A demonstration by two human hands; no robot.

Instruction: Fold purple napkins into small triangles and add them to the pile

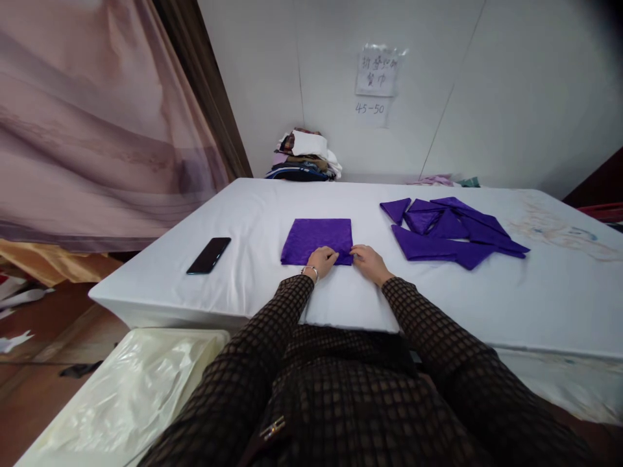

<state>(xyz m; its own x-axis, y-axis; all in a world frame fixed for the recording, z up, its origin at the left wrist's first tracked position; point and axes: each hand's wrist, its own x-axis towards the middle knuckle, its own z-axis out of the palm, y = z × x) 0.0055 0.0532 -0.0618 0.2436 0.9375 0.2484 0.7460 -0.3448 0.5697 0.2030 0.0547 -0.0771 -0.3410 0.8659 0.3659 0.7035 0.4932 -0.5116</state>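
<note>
A purple cloth napkin [316, 235], folded to a rough square, lies flat on the white-covered table in front of me. My left hand [323, 261], with a bracelet at the wrist, rests on its near edge, fingers curled and pinching the cloth. At the near right corner, my right hand [370, 263] grips the fabric between thumb and fingers. The cloth is slightly bunched between the two hands. Off to the right lies a loose group of folded purple napkins [438, 250], some in triangles, others in longer pointed shapes.
A black phone [209, 255] lies left on the white tablecloth [253, 220]. Behind the table, a pile of folded cloths [306, 155] stands by the wall, below a handwritten paper sign [377, 72]. A plastic-covered pale bin [131, 383] stands lower left, near a hanging curtain [97, 117].
</note>
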